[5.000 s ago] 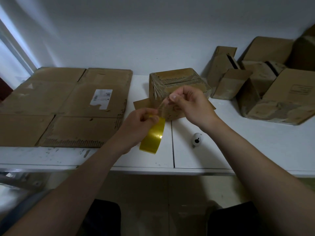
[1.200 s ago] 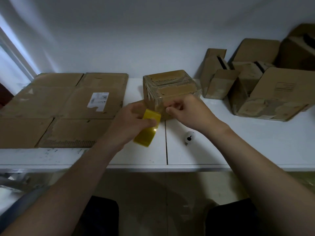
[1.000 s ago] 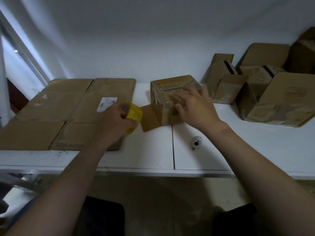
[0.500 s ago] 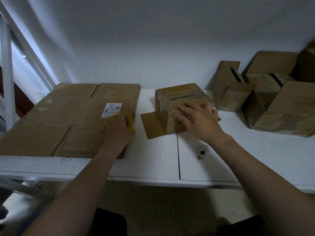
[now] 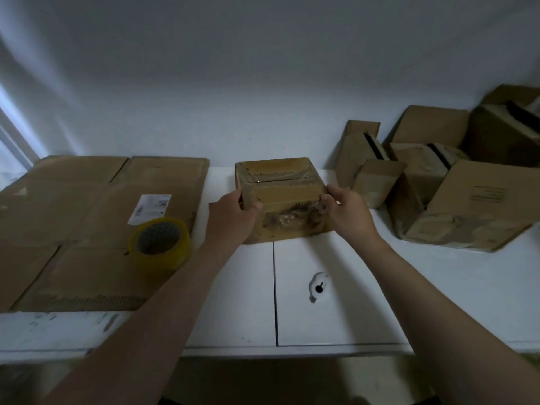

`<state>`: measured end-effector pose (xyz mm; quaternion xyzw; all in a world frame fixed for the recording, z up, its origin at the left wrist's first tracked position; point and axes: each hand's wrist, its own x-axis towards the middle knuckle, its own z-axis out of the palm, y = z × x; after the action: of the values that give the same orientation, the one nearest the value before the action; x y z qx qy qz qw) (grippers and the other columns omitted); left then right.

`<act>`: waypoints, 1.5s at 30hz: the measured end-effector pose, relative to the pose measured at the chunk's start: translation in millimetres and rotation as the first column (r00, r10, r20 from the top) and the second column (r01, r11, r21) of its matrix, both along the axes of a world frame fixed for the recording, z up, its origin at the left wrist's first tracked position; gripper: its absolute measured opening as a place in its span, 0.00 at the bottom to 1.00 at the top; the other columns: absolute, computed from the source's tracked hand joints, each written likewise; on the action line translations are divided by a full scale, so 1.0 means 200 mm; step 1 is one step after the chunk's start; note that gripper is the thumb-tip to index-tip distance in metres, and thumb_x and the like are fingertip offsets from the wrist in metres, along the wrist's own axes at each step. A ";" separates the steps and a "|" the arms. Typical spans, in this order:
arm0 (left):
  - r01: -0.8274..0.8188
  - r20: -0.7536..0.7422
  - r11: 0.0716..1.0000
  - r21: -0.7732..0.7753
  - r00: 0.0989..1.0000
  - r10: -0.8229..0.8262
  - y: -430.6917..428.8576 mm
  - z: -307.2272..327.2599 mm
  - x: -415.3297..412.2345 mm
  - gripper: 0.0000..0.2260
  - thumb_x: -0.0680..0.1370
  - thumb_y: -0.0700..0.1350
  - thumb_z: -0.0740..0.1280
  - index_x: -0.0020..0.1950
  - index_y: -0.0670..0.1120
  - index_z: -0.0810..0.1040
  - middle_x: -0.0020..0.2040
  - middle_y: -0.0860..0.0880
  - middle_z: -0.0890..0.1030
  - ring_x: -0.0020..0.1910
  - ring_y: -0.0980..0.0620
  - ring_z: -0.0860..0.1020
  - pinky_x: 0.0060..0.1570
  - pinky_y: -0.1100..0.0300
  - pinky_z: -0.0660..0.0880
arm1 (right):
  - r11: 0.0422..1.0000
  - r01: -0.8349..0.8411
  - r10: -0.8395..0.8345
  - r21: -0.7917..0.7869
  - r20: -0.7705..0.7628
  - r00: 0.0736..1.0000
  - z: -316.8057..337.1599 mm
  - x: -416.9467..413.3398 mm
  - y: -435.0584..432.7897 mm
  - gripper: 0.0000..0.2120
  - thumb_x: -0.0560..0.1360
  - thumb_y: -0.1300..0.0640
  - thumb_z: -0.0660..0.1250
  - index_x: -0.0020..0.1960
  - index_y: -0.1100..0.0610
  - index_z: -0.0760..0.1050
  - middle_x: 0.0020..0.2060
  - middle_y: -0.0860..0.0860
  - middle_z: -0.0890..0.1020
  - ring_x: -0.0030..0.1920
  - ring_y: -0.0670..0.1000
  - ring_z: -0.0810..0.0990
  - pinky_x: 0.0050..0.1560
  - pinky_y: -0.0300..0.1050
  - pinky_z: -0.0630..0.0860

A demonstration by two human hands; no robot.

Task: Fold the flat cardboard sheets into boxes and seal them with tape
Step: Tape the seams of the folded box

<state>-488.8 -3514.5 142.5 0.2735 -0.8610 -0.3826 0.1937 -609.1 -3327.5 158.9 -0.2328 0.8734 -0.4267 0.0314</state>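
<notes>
Box [image 5: 280, 197] sits on the white tabletop [image 5: 336, 323], centre, toward the far edge. Its top flaps are closed and glossy tape shows crumpled along the near face.

Left hand [image 5: 233, 213] grips the box's near-left corner, thumb curled over the top edge. Right hand [image 5: 347, 213] grips the near-right corner, fingers wrapped round the side. The two hands are apart, one on each end of the box.

Tape roll [image 5: 160, 244], yellow, lies flat on the cardboard sheets [image 5: 73, 217] at left, just near a white label [image 5: 149, 209].

Small white fitting [image 5: 318, 287] with a dark hole lies on the tabletop, near side of the box.

Pile of folded boxes [image 5: 438, 188] at far right, some with open flaps.
</notes>
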 end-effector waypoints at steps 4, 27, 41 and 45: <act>-0.030 -0.010 0.996 0.086 0.999 0.031 -0.02 0.01 -0.01 0.17 0.83 0.55 0.61 0.66 0.48 0.78 0.56 0.51 0.81 0.52 0.51 0.78 0.43 0.60 0.72 | 0.998 0.007 0.004 -0.070 0.158 0.987 -0.02 -0.01 -0.02 0.14 0.83 0.53 0.62 0.55 0.61 0.81 0.45 0.58 0.84 0.45 0.54 0.81 0.46 0.50 0.76; 0.004 -0.359 0.959 0.283 0.928 0.102 -0.04 0.12 0.10 0.10 0.86 0.53 0.56 0.61 0.52 0.74 0.51 0.55 0.79 0.49 0.63 0.77 0.45 0.66 0.78 | 0.968 -0.060 0.092 -0.243 0.125 0.988 0.10 0.06 0.01 0.24 0.75 0.31 0.65 0.65 0.42 0.68 0.54 0.46 0.79 0.51 0.49 0.83 0.53 0.58 0.83; 0.027 -0.305 0.834 0.552 0.937 0.171 -0.09 0.14 0.11 0.12 0.83 0.47 0.63 0.65 0.53 0.78 0.55 0.53 0.84 0.54 0.53 0.82 0.47 0.60 0.80 | 0.944 -0.131 0.194 -0.302 0.187 0.963 0.09 0.02 0.03 0.49 0.74 0.57 0.76 0.79 0.42 0.43 0.58 0.51 0.73 0.53 0.44 0.81 0.55 0.45 0.82; 0.003 -0.285 0.936 0.353 0.953 0.105 -0.07 0.14 0.15 0.17 0.79 0.49 0.71 0.65 0.52 0.72 0.56 0.57 0.79 0.48 0.61 0.79 0.32 0.77 0.72 | 0.943 -0.315 0.324 -0.109 0.073 0.943 0.07 0.02 0.07 0.65 0.69 0.66 0.79 0.80 0.41 0.31 0.62 0.49 0.72 0.50 0.31 0.79 0.44 0.35 0.81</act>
<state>-457.8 -3528.2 171.0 0.2648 -0.7326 -0.5609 0.2802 -605.1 -3314.1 172.7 -0.3531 0.8004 -0.4671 0.1283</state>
